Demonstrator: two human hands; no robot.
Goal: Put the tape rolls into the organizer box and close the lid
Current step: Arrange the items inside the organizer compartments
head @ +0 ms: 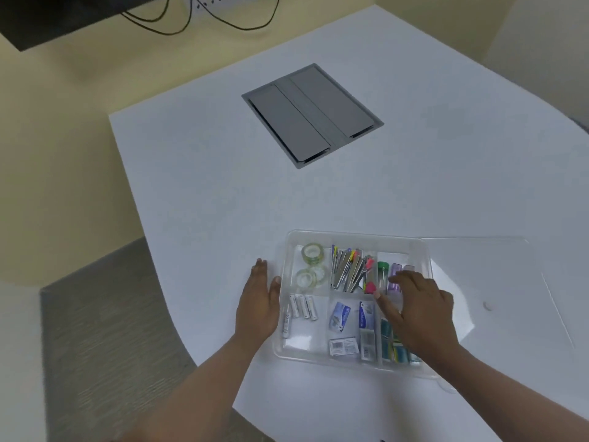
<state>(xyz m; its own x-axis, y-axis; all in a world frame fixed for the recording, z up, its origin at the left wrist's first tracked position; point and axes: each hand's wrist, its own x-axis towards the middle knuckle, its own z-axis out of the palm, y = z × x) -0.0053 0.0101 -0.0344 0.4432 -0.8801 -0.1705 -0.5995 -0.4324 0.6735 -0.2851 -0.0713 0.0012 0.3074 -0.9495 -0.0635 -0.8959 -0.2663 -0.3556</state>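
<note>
3 clear tape rolls (313,265) sit in the far-left compartment of the clear plastic organizer box (357,238). Left hand (258,303), fingers flat, touches its left wall; right hand (414,311) hovers inside, fingers spread, empty.

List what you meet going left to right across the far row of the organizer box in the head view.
Two clear tape rolls in the left compartment → bundle of pens in the middle compartment → green-capped tube → purple item, partly behind the right hand.
</note>
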